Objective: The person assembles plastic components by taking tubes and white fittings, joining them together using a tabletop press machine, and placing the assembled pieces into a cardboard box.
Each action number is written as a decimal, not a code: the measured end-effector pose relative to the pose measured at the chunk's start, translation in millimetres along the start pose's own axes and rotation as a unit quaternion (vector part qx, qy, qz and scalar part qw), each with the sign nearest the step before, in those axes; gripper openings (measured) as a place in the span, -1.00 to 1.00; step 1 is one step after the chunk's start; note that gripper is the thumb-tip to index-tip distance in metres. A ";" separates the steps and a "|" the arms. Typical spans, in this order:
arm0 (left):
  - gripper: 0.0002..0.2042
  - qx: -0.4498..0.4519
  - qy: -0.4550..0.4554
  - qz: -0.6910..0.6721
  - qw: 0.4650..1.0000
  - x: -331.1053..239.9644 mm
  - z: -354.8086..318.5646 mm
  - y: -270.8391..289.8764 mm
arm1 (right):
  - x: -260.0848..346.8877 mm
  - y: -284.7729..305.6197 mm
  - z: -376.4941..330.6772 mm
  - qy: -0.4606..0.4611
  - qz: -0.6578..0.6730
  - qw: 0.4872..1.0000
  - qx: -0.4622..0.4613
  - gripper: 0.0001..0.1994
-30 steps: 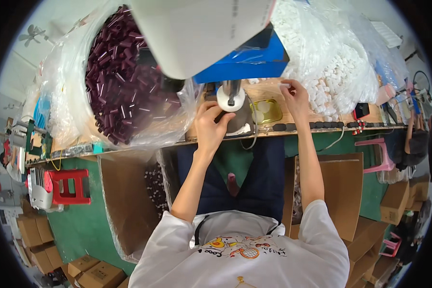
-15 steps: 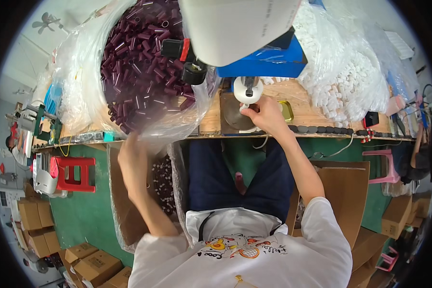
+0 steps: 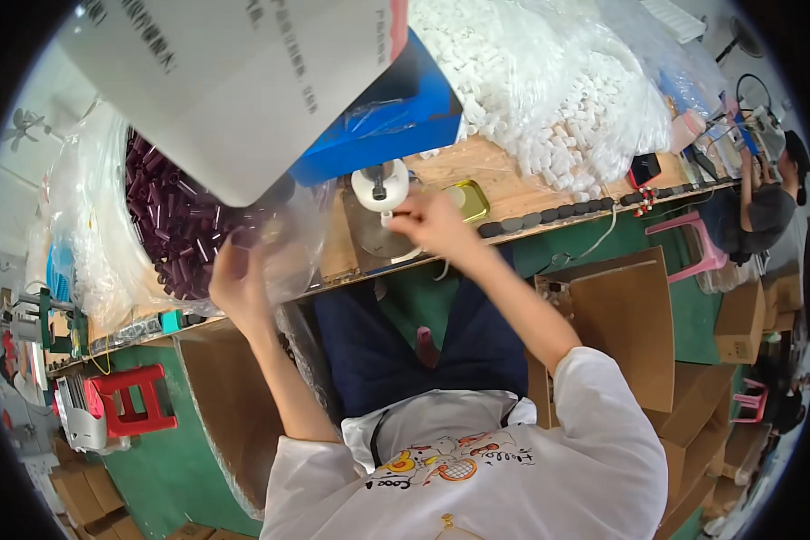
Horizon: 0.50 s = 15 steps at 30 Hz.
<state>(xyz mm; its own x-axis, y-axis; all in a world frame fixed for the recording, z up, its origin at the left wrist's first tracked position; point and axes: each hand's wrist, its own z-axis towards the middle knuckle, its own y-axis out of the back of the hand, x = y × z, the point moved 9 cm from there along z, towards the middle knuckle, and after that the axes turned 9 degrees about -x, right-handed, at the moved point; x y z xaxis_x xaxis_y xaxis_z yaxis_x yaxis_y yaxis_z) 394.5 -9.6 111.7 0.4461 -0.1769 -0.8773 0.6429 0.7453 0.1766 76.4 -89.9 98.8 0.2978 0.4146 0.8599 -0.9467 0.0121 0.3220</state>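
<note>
My right hand (image 3: 436, 225) pinches a small white plastic cap (image 3: 387, 218) between thumb and fingertips. The cap is just below the white round part (image 3: 380, 184) of a blue machine (image 3: 382, 135), over a round metal plate (image 3: 369, 236). To the left, my left hand (image 3: 241, 274) is raised in front of a heap of glossy dark purple plastic tubes (image 3: 184, 238) in a clear plastic bag (image 3: 99, 225). Motion smears its fingers, so whether it holds a tube cannot be made out. A white printed panel (image 3: 234, 81) hides part of the tube heap.
White plastic pieces (image 3: 571, 135) are heaped at the back right. A gold-rimmed tin (image 3: 472, 200) sits right of the machine, near dark round pads along the table edge. Cardboard boxes (image 3: 616, 315) flank my legs. A red stool (image 3: 135, 400) stands left; another person works far right.
My left hand has risen slightly from the bag's lower edge. The right hand stays at the machine, pinching the cap. The whole view has turned and shifted, so the machine appears further left.
</note>
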 end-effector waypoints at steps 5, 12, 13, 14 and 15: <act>-0.68 0.154 -0.124 -0.073 0.978 -106.9 -70.5 -43.0 | -117.7 226.6 5.3 -0.044 -0.291 0.905 -0.308 -0.85; -0.64 0.192 -0.049 -0.102 0.975 -98.5 -88.2 -69.0 | -126.1 187.9 10.1 -0.016 -0.306 0.938 -0.161 -0.81; -0.64 0.199 -0.053 -0.107 0.973 -94.2 -89.8 -77.9 | -122.8 189.3 8.1 0.004 -0.319 0.938 -0.139 -0.82; -0.65 0.209 -0.030 -0.131 0.969 -86.3 -90.5 -84.9 | -113.9 186.4 8.0 0.003 -0.317 0.938 -0.142 -0.82; -0.66 0.219 -0.007 -0.154 0.963 -78.2 -90.9 -93.3 | -109.8 181.9 7.5 -0.020 -0.314 0.940 -0.134 -0.81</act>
<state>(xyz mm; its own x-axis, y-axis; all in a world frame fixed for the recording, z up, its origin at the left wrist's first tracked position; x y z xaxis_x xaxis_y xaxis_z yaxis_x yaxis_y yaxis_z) 243.0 -6.9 123.2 0.1984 -0.3570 -0.9128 0.9460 0.3133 0.0831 -127.5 -140.1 65.9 0.8069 0.2154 0.5500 -0.5789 0.4733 0.6639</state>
